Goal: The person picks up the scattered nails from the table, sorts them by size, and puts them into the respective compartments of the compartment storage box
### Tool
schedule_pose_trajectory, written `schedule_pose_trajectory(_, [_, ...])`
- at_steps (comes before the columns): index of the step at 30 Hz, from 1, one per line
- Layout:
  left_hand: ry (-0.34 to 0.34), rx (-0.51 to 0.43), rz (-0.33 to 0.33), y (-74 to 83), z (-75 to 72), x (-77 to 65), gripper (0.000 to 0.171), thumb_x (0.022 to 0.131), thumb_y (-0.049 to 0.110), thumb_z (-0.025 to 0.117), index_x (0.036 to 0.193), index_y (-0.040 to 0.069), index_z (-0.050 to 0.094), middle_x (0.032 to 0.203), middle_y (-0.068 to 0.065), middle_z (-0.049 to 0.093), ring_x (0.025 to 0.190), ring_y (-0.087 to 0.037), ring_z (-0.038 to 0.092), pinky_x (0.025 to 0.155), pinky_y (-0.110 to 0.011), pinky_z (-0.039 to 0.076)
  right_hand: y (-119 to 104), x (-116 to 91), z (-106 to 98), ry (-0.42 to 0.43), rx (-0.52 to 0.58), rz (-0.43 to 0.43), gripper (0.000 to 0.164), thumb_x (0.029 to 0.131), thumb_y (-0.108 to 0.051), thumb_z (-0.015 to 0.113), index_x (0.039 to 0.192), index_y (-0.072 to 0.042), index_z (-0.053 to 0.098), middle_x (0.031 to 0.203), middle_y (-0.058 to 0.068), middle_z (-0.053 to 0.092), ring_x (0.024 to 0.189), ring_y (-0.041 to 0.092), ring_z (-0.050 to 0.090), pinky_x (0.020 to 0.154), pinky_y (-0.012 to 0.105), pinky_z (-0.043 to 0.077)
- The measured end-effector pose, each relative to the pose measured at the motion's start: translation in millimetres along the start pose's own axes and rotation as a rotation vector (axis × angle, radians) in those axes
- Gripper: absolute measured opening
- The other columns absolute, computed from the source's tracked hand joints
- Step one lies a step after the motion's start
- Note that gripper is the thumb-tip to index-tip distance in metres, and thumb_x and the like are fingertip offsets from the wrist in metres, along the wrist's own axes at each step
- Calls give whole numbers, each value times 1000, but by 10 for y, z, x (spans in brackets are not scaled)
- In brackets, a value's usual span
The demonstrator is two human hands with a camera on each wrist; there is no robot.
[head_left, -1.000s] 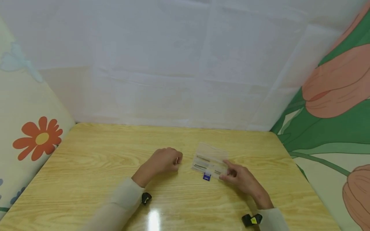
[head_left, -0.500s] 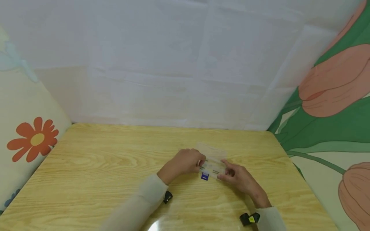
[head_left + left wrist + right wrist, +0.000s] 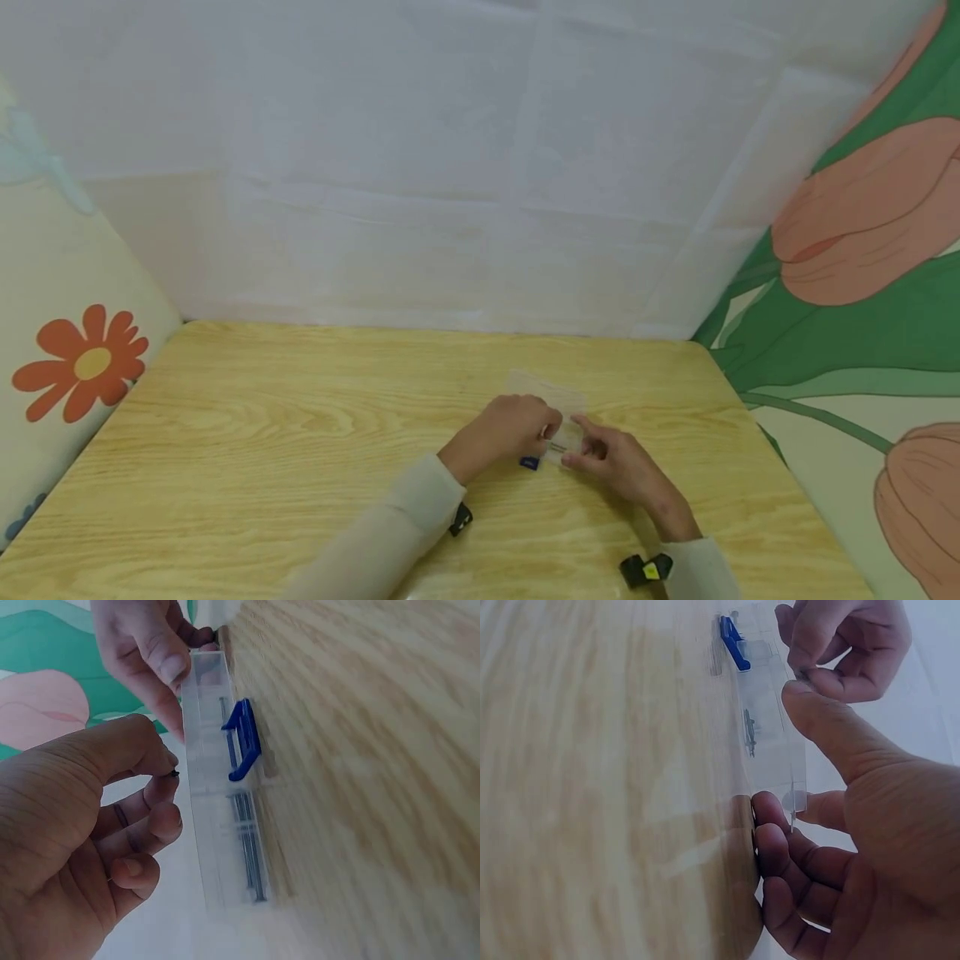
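Note:
A clear plastic compartment box (image 3: 564,437) lies on the table with its transparent lid (image 3: 543,387) laid back. Its blue latch (image 3: 251,741) hangs at the front edge. Thin grey nail-like pieces (image 3: 247,844) lie in a compartment, with more dark slim pieces (image 3: 750,733) in another. My right hand (image 3: 628,468) grips the box's right end, thumb and fingers on either side of its wall. Above the box, the thumb and index finger of my left hand (image 3: 512,430) pinch a small dark piece (image 3: 175,774); mostly covered by the fingertips, its kind is unclear.
The wood-grain table (image 3: 300,400) extends around both hands. Behind it hangs a white sheet (image 3: 450,208). Patterned cloths with a red flower (image 3: 90,362) and pink tulips (image 3: 862,217) stand at the sides. Each wrist wears a black camera (image 3: 647,570).
My left hand has moved right, from beside the box to over its compartments, covering its left part. The right hand keeps its grip on the box's right end.

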State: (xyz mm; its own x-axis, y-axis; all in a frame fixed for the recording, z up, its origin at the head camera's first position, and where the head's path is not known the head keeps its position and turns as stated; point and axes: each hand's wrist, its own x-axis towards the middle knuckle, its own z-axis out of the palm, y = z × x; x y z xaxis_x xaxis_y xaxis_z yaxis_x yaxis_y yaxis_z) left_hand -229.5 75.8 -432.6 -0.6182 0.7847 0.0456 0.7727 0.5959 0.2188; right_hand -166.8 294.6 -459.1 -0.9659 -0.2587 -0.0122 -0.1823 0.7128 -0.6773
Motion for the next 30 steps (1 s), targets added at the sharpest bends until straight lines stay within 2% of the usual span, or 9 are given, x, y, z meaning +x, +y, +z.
schedule_pose_trajectory(5, [15, 0, 18, 63, 39, 40, 14, 89, 15, 75, 87, 22, 64, 80, 10, 55, 68, -7, 50, 59, -25, 43, 14, -17, -3, -1, 1, -14, 75, 94, -32, 76, 152, 5, 44, 87, -4, 61, 73, 12, 54, 67, 27, 47])
schedule_pose_trajectory(14, [9, -14, 3, 146, 48, 54, 14, 93, 17, 74, 85, 22, 64, 80, 10, 53, 66, -7, 49, 56, -24, 41, 44, -1, -1, -8, 11, -53, 70, 95, -29, 76, 151, 1, 47, 84, -4, 62, 71, 11, 55, 65, 27, 48])
schedule_pose_trajectory(19, [7, -10, -16, 161, 25, 34, 6, 94, 19, 73, 97, 20, 69, 91, 6, 59, 68, -8, 50, 57, -26, 43, 36, -2, -4, -17, 15, -50, 72, 95, -30, 75, 152, 1, 45, 85, -4, 62, 71, 11, 55, 65, 27, 48])
schedule_pose_trajectory(24, [28, 21, -40, 154, 21, -2, 17, 97, 26, 71, 113, 20, 71, 102, 4, 63, 69, -8, 51, 57, -25, 44, 27, -10, -5, -24, 14, -46, 75, 95, -31, 75, 154, 3, 41, 86, -4, 61, 71, 12, 55, 65, 28, 48])
schedule_pose_trajectory(30, [86, 32, -78, 80, 13, -98, 20, 100, 33, 66, 114, 20, 71, 101, 4, 64, 67, -7, 50, 52, -24, 42, 27, -13, 1, -12, -2, -49, 77, 95, -33, 75, 152, 6, 42, 88, -4, 61, 72, 11, 55, 67, 27, 48])
